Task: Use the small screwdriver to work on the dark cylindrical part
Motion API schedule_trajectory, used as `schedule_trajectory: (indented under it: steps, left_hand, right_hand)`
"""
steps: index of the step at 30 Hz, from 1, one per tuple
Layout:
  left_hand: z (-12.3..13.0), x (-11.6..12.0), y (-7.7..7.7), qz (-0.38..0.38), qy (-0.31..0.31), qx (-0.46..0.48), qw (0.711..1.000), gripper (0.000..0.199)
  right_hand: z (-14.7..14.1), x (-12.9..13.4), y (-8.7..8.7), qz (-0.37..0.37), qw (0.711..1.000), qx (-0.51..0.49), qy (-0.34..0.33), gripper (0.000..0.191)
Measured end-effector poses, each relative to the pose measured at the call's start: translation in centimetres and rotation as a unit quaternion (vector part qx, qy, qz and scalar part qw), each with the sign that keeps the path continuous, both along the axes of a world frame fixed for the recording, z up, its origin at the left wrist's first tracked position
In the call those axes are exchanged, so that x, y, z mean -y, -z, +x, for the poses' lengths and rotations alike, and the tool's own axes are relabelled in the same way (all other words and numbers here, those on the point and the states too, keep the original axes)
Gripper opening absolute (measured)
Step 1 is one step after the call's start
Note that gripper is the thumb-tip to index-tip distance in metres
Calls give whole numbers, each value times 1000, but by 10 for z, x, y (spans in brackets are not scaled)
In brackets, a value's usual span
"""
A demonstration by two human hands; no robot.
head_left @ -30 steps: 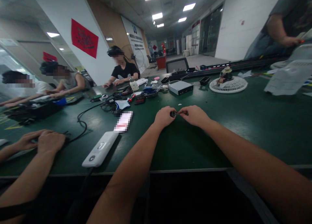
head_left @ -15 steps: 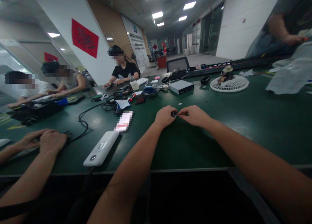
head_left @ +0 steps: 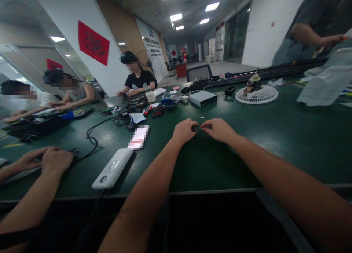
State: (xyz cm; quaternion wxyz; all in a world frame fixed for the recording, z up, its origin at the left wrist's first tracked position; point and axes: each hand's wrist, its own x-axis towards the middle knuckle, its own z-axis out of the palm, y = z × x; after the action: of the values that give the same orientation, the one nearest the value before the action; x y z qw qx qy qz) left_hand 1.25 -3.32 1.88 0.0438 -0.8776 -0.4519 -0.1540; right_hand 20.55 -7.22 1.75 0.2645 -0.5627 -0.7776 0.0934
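Note:
Over the green table (head_left: pixel 275 146), my left hand (head_left: pixel 184 131) is closed around a small dark round piece (head_left: pixel 194 128), whose end faces my right hand. The fingers cover most of it, so its kind is unclear. Just to the right, my right hand (head_left: pixel 220 129) pinches with thumb and forefinger. A thin light strand or pin (head_left: pixel 199 127) spans the small gap between the pinch and the round piece. Whether it is fixed in the piece cannot be made out.
A white power bank (head_left: pixel 113 168) and a phone (head_left: pixel 139 137) lie left of my forearm. Farther back are cables, tools, a grey box (head_left: pixel 203 98) and a white fan grille (head_left: pixel 257 94). A co-worker's hands (head_left: pixel 56 159) are at the left; other people sit or stand around the table.
My right fingertips have drawn slightly away from the round piece, so the gap between my hands is a little wider. The whole view has shifted slightly.

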Motion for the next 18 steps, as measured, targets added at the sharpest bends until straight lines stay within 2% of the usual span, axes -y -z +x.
schedule_trajectory:
  steps: [5, 9, 14, 18]
  left_hand:
    - [1, 1, -1, -4, 5, -11, 1000, 25]
    - [2, 1, 0, 6, 6, -3, 1000, 25]
    - [4, 2, 1, -9, 3, -13, 1000, 25]
    - [5, 2, 2, -11, -10, 15, 1000, 24]
  right_hand:
    - [-1, -1, 3, -29, 997, -47, -57, 22]
    - [-1, -3, 4, -4, 1000, -23, -4, 22]
    - [-3, -1, 3, -49, 998, 27, -8, 22]
    - [-2, 0, 2, -32, 998, 45, 21, 22]
